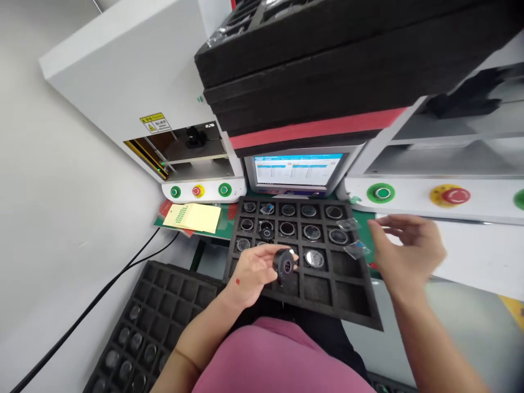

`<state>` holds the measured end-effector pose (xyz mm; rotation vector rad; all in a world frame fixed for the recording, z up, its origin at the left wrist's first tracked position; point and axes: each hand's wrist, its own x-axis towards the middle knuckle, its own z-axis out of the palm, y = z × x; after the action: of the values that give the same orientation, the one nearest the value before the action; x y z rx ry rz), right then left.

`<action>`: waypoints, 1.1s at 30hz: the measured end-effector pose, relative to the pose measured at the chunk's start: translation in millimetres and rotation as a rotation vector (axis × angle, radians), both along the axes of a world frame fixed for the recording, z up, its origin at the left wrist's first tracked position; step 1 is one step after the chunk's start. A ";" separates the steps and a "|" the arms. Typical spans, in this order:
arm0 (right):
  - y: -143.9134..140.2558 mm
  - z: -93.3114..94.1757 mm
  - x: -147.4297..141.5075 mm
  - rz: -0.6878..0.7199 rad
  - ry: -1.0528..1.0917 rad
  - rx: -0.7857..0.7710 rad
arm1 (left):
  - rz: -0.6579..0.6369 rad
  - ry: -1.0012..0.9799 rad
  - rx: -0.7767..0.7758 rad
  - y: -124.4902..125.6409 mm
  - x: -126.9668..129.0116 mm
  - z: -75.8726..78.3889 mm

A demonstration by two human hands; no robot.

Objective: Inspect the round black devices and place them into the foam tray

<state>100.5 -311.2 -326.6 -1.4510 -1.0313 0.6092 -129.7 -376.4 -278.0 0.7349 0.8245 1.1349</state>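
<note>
Your left hand (256, 270) pinches a round black lens (285, 265) above the foam tray (360, 311), glass face toward you. Your right hand (405, 248), fingers loosely spread and empty, hovers well to the lens's right.

Black lens (285, 266), black foam tray (360, 305), yellow paper (192, 218).

Your right hand (403, 248) is smeared by motion blur just right of the black foam compartment tray (360, 305), so you cannot tell its grip. Above that tray, the small monitor screen (295, 170) shows text too small to read, and the stacked black foam slabs (347, 60) run off the top edge.
</note>
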 end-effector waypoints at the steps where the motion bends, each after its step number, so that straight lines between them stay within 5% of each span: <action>1: -13.5 10.5 -9.8 0.019 0.016 0.022 | -0.002 -0.001 0.024 -1.5 0.0 1.0; 6: -64.7 43.4 -52.5 0.158 0.200 0.084 | 0.011 0.098 0.287 -10.1 1.0 1.4; 11: -72.0 47.8 -70.3 0.706 0.657 -0.139 | 0.477 0.606 0.897 -10.3 3.1 -7.9; 14: -69.8 50.0 -74.4 0.898 0.853 -0.265 | 0.589 0.800 1.114 -13.0 -7.4 -18.3; 20: -78.6 55.6 -70.9 0.936 0.875 -0.383 | 0.161 0.962 0.945 -28.0 -29.4 -26.8; 23: -84.8 57.1 -62.9 0.701 0.588 -0.092 | 0.354 0.897 0.887 -26.7 -21.3 -22.8; 25: -86.6 59.0 -56.3 0.572 0.357 0.089 | 0.353 0.783 0.629 -21.8 -16.1 -19.3; 30: -80.1 62.5 -41.8 0.817 0.077 0.020 | -0.525 0.055 -0.039 -9.3 -16.2 -16.7; 33: -73.6 62.5 -37.5 0.894 0.030 -0.023 | -0.572 -0.091 -0.144 -4.7 -14.6 -19.4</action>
<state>63.0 -384.8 -264.1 -0.9367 -1.6492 1.2657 -144.3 -381.1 -297.4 0.7308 0.5588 0.5841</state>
